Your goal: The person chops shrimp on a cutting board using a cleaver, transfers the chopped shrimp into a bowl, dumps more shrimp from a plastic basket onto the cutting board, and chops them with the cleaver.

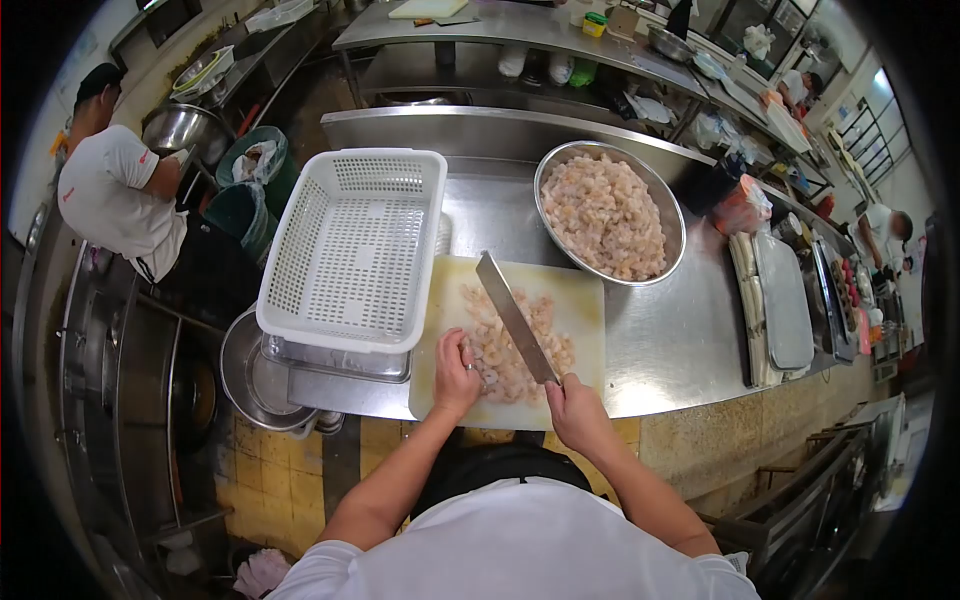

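Note:
My right hand (574,402) is closed around the handle of a cleaver (515,318) with a long, wide blade. The blade slants up and to the left over a pile of peeled shrimp (500,375), some of them in pieces. Beneath the pile lies a pale cutting board (580,290). At the pile's left edge, my left hand (456,372) has its fingers curled together against the shrimp. What those fingers hold, if anything, is hidden. A steel bowl (678,240) heaped with chopped shrimp meat (610,215) sits behind the board to the right.
To the left stands a white perforated basket (350,345) on a metal tray (340,362). A steel pot (240,365) is below it. Folded cloths (752,310) and a lidded tray (785,300) lie at the right. One person (125,190) stands at the far left, others at the far right.

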Demonstrator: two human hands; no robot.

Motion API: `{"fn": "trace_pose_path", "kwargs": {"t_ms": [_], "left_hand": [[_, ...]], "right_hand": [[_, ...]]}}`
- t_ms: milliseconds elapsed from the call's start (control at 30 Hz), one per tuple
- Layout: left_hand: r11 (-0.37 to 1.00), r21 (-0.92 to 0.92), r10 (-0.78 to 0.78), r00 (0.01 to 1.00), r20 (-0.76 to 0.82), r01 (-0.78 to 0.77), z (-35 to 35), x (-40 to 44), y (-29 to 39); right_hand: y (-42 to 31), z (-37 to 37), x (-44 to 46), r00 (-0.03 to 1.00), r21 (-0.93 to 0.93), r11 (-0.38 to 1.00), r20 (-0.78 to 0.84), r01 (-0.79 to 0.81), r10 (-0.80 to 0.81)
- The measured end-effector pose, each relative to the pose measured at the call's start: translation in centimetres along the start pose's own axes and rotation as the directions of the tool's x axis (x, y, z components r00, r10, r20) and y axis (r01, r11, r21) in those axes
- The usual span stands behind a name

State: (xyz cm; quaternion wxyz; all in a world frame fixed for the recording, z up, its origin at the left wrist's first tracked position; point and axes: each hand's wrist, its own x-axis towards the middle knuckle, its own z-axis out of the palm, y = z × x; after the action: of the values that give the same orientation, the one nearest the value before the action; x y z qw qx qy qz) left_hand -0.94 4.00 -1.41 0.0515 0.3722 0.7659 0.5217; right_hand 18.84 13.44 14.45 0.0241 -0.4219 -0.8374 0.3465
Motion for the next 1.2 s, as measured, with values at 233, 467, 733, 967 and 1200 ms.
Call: {"fn": "trace_pose_path", "kwargs": {"t_ms": [233, 467, 733, 967, 1200], "left_hand": [[0.998, -0.061, -0.003, 0.999, -0.04, 0.0, 0.4, 0.1, -1.0], [0.991, -0.049, -0.125, 0.992, -0.007, 0.125, 0.2, 2.7, -0.1], [0.943, 0.322, -0.14, 0.978, 0.155, 0.084, 1.6, 10.2, 0.2], [0.958, 0.233, -0.232, 0.932, 0.278, 0.169, 1.3, 11.1, -0.9], [0.984, 0.094, -0.166, 0.966, 0.197, 0.15, 0.7, 7.8, -0.9]], "right_hand": [[3.9, 2.7, 0.4, 1.0, -0.021, 1.0, 0.012, 0.018, -0.018], [4.6, 1.6, 0.9, 0.996, -0.033, 0.999, -0.089, -0.021, 0.018], [1.6, -1.6, 0.0, 0.991, 0.007, 0.998, -0.114, -0.063, 0.063], [5.3, 1.6, 0.8, 0.994, -0.059, 0.997, -0.093, -0.056, 0.05], [0.7, 0.9, 1.3, 0.996, 0.034, 0.999, -0.095, 0.007, -0.004]]}}
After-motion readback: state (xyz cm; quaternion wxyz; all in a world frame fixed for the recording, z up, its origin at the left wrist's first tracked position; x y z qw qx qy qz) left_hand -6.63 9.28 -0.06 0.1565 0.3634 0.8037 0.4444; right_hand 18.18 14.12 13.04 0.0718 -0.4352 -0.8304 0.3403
